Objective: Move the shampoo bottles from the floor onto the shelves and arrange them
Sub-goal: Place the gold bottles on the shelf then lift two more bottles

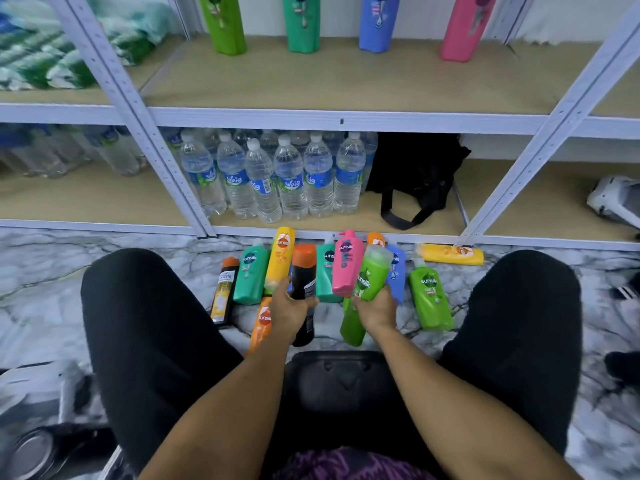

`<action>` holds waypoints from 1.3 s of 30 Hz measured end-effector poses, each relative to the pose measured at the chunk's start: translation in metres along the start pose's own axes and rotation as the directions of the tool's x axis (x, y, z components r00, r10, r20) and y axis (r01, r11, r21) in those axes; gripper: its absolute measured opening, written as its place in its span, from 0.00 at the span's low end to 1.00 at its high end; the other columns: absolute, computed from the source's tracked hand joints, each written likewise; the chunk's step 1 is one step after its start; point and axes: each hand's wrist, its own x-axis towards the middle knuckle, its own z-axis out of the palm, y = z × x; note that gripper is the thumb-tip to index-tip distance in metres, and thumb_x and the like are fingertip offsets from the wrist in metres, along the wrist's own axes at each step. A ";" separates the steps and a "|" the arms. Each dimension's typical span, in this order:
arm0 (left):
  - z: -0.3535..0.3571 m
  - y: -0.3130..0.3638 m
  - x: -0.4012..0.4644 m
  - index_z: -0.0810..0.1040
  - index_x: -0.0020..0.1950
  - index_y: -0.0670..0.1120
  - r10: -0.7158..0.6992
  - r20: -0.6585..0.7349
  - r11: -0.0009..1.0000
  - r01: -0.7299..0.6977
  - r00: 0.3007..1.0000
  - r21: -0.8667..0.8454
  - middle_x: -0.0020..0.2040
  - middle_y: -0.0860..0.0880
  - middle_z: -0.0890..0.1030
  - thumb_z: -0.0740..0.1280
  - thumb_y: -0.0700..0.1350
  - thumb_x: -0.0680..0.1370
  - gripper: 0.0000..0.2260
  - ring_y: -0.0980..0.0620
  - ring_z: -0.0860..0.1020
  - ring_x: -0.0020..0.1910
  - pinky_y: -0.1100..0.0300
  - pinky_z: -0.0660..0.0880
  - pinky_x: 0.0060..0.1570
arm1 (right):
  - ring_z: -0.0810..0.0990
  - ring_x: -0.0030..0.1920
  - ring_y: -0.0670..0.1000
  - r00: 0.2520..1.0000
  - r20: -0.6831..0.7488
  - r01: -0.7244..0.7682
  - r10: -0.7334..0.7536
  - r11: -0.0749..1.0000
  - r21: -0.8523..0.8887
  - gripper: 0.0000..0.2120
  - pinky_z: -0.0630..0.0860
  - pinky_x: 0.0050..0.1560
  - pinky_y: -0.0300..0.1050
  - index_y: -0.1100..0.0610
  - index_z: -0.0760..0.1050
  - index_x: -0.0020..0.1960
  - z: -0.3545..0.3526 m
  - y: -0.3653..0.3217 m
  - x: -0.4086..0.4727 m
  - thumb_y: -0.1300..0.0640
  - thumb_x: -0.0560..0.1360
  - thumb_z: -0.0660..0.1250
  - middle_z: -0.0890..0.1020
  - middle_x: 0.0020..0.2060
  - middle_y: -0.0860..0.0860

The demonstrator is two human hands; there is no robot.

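Marbled floor [145, 258] under white shelves [346, 119]

My view is bright and evenly lit from overhead, with only soft shadows on the floor [145, 247] under my knees. The water bottles [277, 178] look sharp; left of them everything smears into blur. The shelf posts [135, 109] splay outward, bent by the wide lens. Pale glare washes the marble.

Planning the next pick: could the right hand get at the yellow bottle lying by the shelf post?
Probably not yet. The right hand already grips a green bottle. The yellow bottle lies unobstructed on the floor, so the path looks free once that hand empties.
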 end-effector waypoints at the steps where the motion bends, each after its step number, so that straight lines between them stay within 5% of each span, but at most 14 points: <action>1: -0.002 0.001 -0.002 0.74 0.63 0.47 0.007 -0.017 1.000 -0.007 1.000 0.023 0.54 0.46 0.81 0.78 0.38 0.66 0.27 0.43 0.80 0.52 0.51 0.75 0.52 | 0.81 0.51 0.58 1.000 0.017 0.013 -0.013 1.000 -0.001 0.17 0.78 0.52 0.52 0.58 0.69 0.54 0.002 -0.001 -0.002 0.58 0.71 0.73 0.81 0.49 0.55; 9: 0.006 0.005 0.013 0.76 0.60 0.47 -0.013 -0.094 0.997 0.020 0.995 0.076 0.53 0.45 0.82 0.78 0.42 0.65 0.25 0.44 0.80 0.48 0.49 0.78 0.50 | 0.79 0.52 0.56 0.991 0.121 0.062 -0.055 0.997 -0.055 0.18 0.74 0.51 0.46 0.58 0.68 0.59 0.001 -0.010 0.013 0.59 0.73 0.71 0.79 0.51 0.54; 13: 0.017 0.010 0.036 0.75 0.61 0.46 -0.068 -0.127 0.991 0.081 0.990 0.106 0.52 0.46 0.82 0.78 0.44 0.67 0.24 0.46 0.78 0.45 0.53 0.76 0.48 | 0.80 0.50 0.57 0.996 0.090 0.010 -0.002 0.996 -0.087 0.19 0.77 0.50 0.50 0.55 0.69 0.56 0.008 -0.015 0.037 0.55 0.70 0.74 0.80 0.49 0.52; 20: 0.033 0.047 0.080 0.78 0.56 0.44 -0.113 -0.087 0.972 0.129 0.990 0.198 0.48 0.47 0.83 0.79 0.46 0.64 0.23 0.50 0.79 0.40 0.61 0.71 0.39 | 0.80 0.45 0.53 0.998 0.057 -0.017 0.023 0.994 -0.105 0.19 0.72 0.43 0.42 0.55 0.72 0.55 0.016 -0.049 0.069 0.56 0.69 0.75 0.80 0.45 0.49; 29: -0.023 0.192 0.045 0.77 0.58 0.47 -0.127 -0.053 0.975 0.135 0.990 0.177 0.48 0.49 0.84 0.78 0.45 0.66 0.23 0.51 0.80 0.42 0.58 0.76 0.44 | 0.82 0.48 0.53 0.994 0.112 0.020 -0.003 0.988 -0.151 0.19 0.75 0.47 0.42 0.56 0.74 0.58 -0.052 -0.183 0.045 0.56 0.70 0.74 0.84 0.49 0.50; 39: -0.117 0.400 -0.040 0.77 0.53 0.48 0.024 -0.068 0.996 -0.018 0.997 0.085 0.45 0.52 0.84 0.77 0.43 0.65 0.19 0.53 0.82 0.40 0.57 0.78 0.42 | 0.81 0.42 0.50 0.974 0.101 0.209 -0.204 0.977 -0.046 0.18 0.74 0.40 0.43 0.55 0.74 0.55 -0.146 -0.390 -0.039 0.55 0.68 0.75 0.82 0.42 0.48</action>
